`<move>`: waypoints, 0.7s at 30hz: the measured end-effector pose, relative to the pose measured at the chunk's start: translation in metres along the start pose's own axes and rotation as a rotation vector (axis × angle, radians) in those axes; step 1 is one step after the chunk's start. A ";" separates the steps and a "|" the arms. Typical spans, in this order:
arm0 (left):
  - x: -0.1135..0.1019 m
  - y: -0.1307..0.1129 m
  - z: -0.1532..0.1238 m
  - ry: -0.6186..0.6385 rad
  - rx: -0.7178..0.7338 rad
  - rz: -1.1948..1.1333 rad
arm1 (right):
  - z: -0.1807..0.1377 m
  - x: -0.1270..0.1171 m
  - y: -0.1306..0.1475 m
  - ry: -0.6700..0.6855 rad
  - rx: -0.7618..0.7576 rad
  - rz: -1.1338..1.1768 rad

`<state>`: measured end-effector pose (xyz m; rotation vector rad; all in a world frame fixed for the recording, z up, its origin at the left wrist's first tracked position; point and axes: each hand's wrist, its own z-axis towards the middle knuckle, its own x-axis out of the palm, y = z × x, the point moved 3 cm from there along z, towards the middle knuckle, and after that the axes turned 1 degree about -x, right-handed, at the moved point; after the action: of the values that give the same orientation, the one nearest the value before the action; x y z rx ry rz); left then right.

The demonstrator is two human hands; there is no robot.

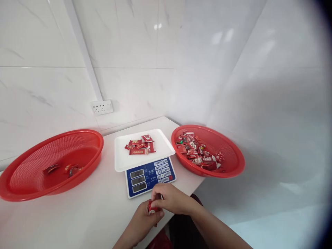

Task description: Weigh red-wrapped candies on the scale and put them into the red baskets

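Note:
My left hand [146, 218] is closed around a small red candy packet [152, 209], just in front of the scale. The fingers of my right hand [168, 199] are bent in a pinch at the packet's upper end, and my hands partly cover it. Beyond them stands a digital scale [151, 176] with a blue panel, number keys and three small displays. On its white tray [121, 162] lies a small pile of red candy packets [140, 147].
To the right, a red plastic basket [234, 160] holds many red-wrapped candies [199, 152] and overhangs the table edge. A larger red basket [33, 148] on the left has a few packets [74, 170] at its bottom. Behind the white table [103, 214] is a wall with a socket [102, 107].

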<state>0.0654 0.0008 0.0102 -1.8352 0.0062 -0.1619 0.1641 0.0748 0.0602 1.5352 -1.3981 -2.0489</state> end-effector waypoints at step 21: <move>-0.002 -0.004 -0.004 -0.132 -0.047 -0.273 | -0.062 -0.206 -0.121 -0.226 0.566 -0.570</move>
<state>0.0624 -0.0017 0.0145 -1.8846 -0.3366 -0.2335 0.3455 0.2389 0.0938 2.1924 -1.9238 -2.3150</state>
